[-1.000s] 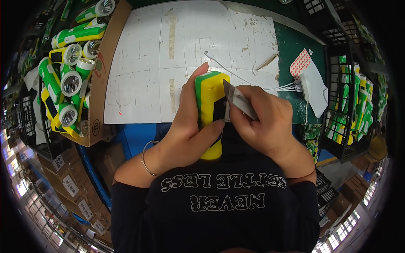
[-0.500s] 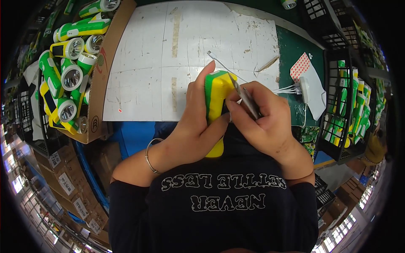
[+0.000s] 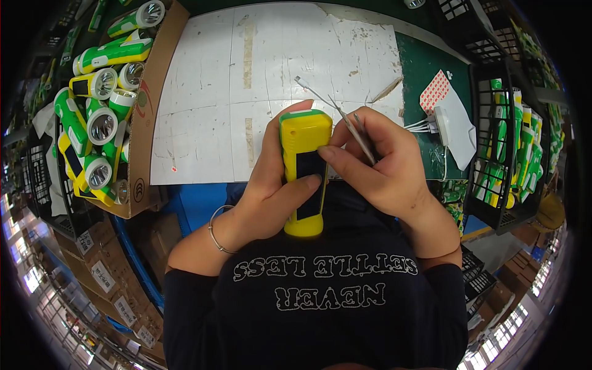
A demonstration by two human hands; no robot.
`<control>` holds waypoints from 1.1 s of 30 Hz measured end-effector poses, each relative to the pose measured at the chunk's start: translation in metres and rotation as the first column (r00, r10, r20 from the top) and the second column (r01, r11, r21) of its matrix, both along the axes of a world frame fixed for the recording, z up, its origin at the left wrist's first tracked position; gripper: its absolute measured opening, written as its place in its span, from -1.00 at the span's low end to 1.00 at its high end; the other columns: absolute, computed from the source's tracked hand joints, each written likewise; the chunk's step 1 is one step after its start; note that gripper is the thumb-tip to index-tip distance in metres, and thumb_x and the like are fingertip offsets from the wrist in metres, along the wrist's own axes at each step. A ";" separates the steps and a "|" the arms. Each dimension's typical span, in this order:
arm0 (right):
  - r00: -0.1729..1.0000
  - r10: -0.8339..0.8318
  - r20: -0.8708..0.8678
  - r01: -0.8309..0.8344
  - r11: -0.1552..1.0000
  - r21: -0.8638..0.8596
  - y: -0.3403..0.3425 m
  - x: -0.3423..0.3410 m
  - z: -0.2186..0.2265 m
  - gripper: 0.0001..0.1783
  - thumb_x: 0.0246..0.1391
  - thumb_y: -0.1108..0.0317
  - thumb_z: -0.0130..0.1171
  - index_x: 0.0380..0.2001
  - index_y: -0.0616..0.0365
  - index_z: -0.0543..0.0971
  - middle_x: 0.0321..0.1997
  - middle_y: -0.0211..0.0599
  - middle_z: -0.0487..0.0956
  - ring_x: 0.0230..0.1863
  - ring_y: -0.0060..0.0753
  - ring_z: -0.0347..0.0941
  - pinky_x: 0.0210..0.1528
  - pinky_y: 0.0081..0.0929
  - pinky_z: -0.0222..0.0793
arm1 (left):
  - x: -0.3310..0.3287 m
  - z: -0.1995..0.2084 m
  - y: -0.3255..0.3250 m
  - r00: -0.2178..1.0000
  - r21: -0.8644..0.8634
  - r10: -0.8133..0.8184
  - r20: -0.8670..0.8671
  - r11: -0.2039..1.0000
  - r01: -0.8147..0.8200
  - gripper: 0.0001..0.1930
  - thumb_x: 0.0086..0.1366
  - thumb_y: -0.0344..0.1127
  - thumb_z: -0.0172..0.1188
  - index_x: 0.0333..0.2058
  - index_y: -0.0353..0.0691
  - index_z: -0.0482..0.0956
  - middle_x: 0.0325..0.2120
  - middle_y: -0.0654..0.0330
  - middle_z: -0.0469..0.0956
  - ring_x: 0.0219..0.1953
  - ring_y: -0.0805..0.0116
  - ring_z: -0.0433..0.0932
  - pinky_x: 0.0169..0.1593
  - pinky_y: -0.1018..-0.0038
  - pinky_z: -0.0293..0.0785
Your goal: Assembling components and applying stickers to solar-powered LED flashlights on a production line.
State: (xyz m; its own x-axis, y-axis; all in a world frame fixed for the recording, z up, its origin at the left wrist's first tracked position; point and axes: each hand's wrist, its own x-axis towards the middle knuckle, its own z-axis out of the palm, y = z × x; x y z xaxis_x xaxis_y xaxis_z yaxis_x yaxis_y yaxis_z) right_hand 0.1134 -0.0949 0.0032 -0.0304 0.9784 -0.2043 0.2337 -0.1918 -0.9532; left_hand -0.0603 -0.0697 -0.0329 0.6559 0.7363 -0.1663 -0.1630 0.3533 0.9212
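Note:
My left hand (image 3: pixel 271 185) is wrapped round a yellow and green flashlight (image 3: pixel 306 132). The flashlight's yellow face is turned up, showing a dark panel and a small round hole near its far end. My left thumb lies across the panel. In my right hand (image 3: pixel 385 166) is a pair of tweezers (image 3: pixel 351 126), its pointed tips directed away from me. The right thumb and forefinger press at the flashlight's right edge, beside the top of the panel. Beyond the flashlight, a thin white cable (image 3: pixel 314 92) with a plug end runs toward the tweezers; its other end is hidden.
On the left, a cardboard box (image 3: pixel 143 142) holds several flashlights (image 3: pixel 102 126). A white board (image 3: pixel 209 92) covers the green table (image 3: pixel 413 80). At right lie a round white charger hub (image 3: pixel 442 126) with cables and a red-patterned sticker sheet (image 3: pixel 435 92), beside a black crate (image 3: pixel 478 123) of flashlights.
The flashlight has rolled in my left hand, so its panel face now shows. The tweezers' tips have moved off its far end, and my right thumb has come onto its edge.

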 end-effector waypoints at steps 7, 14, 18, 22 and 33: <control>0.956 0.080 0.281 -0.176 0.924 0.338 -0.002 0.011 0.000 -0.75 -0.04 0.28 0.21 -0.32 0.16 0.48 -0.61 -0.30 0.51 -0.63 -0.35 0.47 -0.55 -0.54 0.35 | -0.004 0.006 0.005 0.987 -0.247 0.044 0.154 0.969 -0.004 -0.30 0.10 -0.60 -0.06 0.23 -0.14 -0.08 -0.04 0.16 0.25 -0.06 0.42 0.33 -0.01 0.43 0.38; 0.693 0.088 0.715 -0.477 0.800 0.364 -0.005 0.019 0.018 -0.65 -0.20 0.17 0.27 -0.31 0.05 0.53 -0.66 -0.44 0.43 -0.67 -0.35 0.39 -0.64 -0.46 0.25 | -0.006 0.003 0.003 0.997 -0.073 0.052 0.061 0.996 -0.048 -0.35 0.16 -0.53 0.01 0.20 -0.13 -0.03 -0.14 0.18 0.29 -0.21 0.44 0.39 -0.12 0.46 0.44; 0.673 0.081 0.735 -0.480 0.804 0.351 -0.007 0.021 0.018 -0.66 -0.21 0.17 0.28 -0.33 0.06 0.53 -0.66 -0.44 0.43 -0.67 -0.36 0.40 -0.64 -0.46 0.25 | -0.007 0.005 0.004 0.997 -0.094 0.031 0.075 0.995 -0.024 -0.35 0.15 -0.54 0.01 0.20 -0.13 -0.03 -0.12 0.18 0.27 -0.20 0.44 0.38 -0.13 0.46 0.44; 0.681 0.076 0.729 -0.467 0.812 0.351 -0.007 0.022 0.020 -0.67 -0.21 0.17 0.28 -0.34 0.07 0.53 -0.66 -0.43 0.43 -0.67 -0.36 0.40 -0.65 -0.46 0.25 | -0.007 0.008 0.002 0.998 -0.135 0.042 0.053 0.990 -0.034 -0.34 0.14 -0.55 0.01 0.20 -0.14 -0.03 -0.11 0.18 0.27 -0.19 0.44 0.37 -0.13 0.46 0.44; 0.709 0.099 0.699 -0.447 0.829 0.337 -0.005 0.021 0.023 -0.69 -0.20 0.20 0.28 -0.34 0.10 0.55 -0.67 -0.38 0.43 -0.69 -0.30 0.41 -0.68 -0.42 0.28 | -0.005 0.007 0.003 0.999 -0.056 0.032 -0.012 0.998 -0.032 -0.33 0.11 -0.60 0.00 0.19 -0.14 -0.02 -0.12 0.17 0.27 -0.18 0.44 0.36 -0.13 0.48 0.43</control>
